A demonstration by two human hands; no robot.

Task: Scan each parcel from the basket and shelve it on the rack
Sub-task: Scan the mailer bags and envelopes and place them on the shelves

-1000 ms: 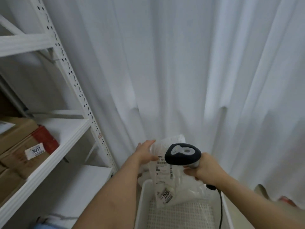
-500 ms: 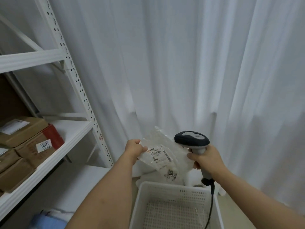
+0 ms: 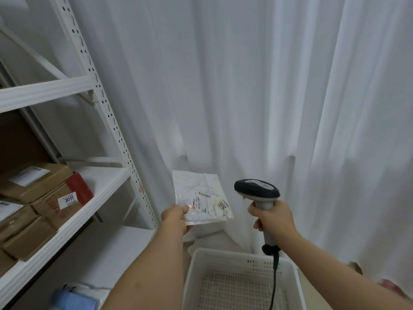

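- The left hand (image 3: 176, 217) pinches the lower left corner of a thin clear parcel (image 3: 201, 199); the thumb lies on top and the other fingers are curled under it
- The parcel is held up in the air, above and behind the basket (image 3: 241, 280), in front of the white curtain (image 3: 245, 86); it stands nearly upright with the printed label facing the camera
- A small tag with the number 200 (image 3: 223, 205) sits at the right side of the parcel label
- The right hand (image 3: 271, 218) is wrapped fully around the grey handle of the barcode scanner (image 3: 257, 191); the dark head of the scanner is just to the right of the parcel, not touching it
- The black cable (image 3: 275, 278) hangs from the handle down over the basket
- The white perforated basket is at the bottom of the view, and no parcel shows inside it
- The white rack (image 3: 107, 182) stands on the left; on its middle shelf lie brown cardboard boxes (image 3: 38, 182), one with a tag 3011 (image 3: 67, 200)
- On the lower shelf something blue (image 3: 73, 298) is partly in view; I cannot tell what it is
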